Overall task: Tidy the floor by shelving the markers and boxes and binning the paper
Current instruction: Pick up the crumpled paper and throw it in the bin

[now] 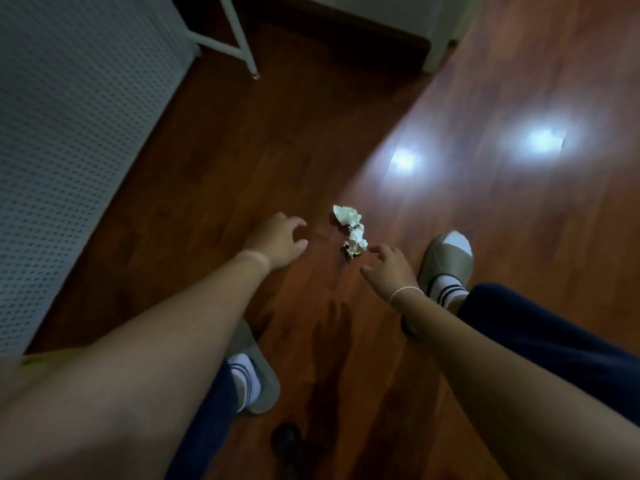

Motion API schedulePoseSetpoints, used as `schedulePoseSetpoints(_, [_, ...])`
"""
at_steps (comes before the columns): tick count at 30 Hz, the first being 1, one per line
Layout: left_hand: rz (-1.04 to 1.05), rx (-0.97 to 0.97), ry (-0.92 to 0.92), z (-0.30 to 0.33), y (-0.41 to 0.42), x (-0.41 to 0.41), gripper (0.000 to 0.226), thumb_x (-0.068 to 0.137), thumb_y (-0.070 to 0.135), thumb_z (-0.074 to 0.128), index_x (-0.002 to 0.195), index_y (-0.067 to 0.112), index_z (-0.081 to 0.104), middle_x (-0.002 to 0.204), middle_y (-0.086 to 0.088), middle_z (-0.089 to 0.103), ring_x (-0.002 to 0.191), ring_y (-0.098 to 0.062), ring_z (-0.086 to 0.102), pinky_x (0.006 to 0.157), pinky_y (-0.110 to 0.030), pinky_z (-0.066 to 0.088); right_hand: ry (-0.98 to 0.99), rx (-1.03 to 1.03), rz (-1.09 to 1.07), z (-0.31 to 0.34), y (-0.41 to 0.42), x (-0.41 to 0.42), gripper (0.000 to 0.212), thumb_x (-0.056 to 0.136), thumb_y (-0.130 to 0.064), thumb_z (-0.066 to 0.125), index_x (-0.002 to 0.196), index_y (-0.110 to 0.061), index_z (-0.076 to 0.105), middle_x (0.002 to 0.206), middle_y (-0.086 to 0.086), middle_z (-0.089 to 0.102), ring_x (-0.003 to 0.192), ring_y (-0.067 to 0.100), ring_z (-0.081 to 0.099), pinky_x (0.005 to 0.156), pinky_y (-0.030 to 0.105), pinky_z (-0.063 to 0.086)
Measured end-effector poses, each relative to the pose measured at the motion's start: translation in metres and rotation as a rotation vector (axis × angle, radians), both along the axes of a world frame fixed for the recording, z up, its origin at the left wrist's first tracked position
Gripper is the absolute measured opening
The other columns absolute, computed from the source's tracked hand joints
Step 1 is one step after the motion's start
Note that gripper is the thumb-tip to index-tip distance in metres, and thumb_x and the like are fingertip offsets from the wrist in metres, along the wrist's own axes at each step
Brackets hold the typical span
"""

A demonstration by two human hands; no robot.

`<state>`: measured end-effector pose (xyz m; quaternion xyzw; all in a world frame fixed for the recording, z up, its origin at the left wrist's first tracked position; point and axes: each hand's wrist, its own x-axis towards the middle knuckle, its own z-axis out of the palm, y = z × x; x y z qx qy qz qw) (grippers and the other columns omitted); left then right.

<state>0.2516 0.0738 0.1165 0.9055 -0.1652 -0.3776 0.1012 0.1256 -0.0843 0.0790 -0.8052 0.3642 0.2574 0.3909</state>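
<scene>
Crumpled white paper (350,230) lies on the red-brown wooden floor (311,140), in two bunched lumps close together. My right hand (388,268) hovers just below and right of the lower lump, fingers loosely spread, fingertips almost at the paper. My left hand (278,239) is a short way left of the paper with relaxed, slightly curled fingers, holding nothing. No markers or boxes are in view.
A grey perforated panel (69,133) runs along the left. White metal legs (239,39) stand at the top centre, and a pale wall base (440,46) sits at the top right. My slippered feet (446,261) (263,382) flank the spot. Two ceiling-light glares shine on the floor.
</scene>
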Motion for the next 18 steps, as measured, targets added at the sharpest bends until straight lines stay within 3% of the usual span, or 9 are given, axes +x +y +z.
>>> schedulePoseSetpoints(3, [-0.059,0.035,0.018,-0.041,-0.027,0.010,0.048,0.091,0.032,0.055,0.138,0.023,0.046,0.139,-0.010,0.043,0.126,-0.030,0.046,0.106,-0.038,0.040,0.053,0.022,0.011,-0.036,-0.011,0.006,0.054,0.086,-0.028,0.059,0.137,-0.019,0.044,0.139,0.010,0.039,0.123,0.031,0.048,0.102,0.037,0.040])
schedulePoseSetpoints(8, [-0.141,0.065,0.041,-0.106,-0.059,0.030,0.048,0.090,0.028,0.056,0.138,0.025,0.046,0.140,-0.008,0.039,0.127,-0.031,0.043,0.106,-0.039,0.039,0.055,0.086,0.009,-0.092,-0.016,0.028,0.043,0.086,-0.025,0.058,0.129,-0.027,0.055,0.146,0.006,0.031,0.124,0.029,0.047,0.103,0.033,0.040])
schedulePoseSetpoints(13, [-0.346,0.109,0.036,-0.147,-0.078,0.045,0.046,0.090,0.020,0.055,0.135,0.029,0.050,0.159,-0.004,0.008,0.139,-0.032,0.026,0.109,-0.041,0.035,0.100,0.081,0.139,-0.132,-0.010,0.048,0.046,0.085,-0.025,0.058,0.130,-0.034,0.054,0.158,0.002,0.007,0.133,0.032,0.038,0.104,0.035,0.037])
schedulePoseSetpoints(18, [-0.538,0.124,0.034,-0.174,-0.089,0.049,0.050,0.089,0.016,0.055,0.135,0.033,0.048,0.161,0.001,-0.013,0.143,-0.032,0.016,0.100,-0.042,0.041,0.142,0.047,0.168,-0.153,-0.002,0.056,0.050,0.088,-0.023,0.056,0.137,-0.027,0.046,0.152,0.004,0.012,0.123,0.032,0.039,0.098,0.038,0.042])
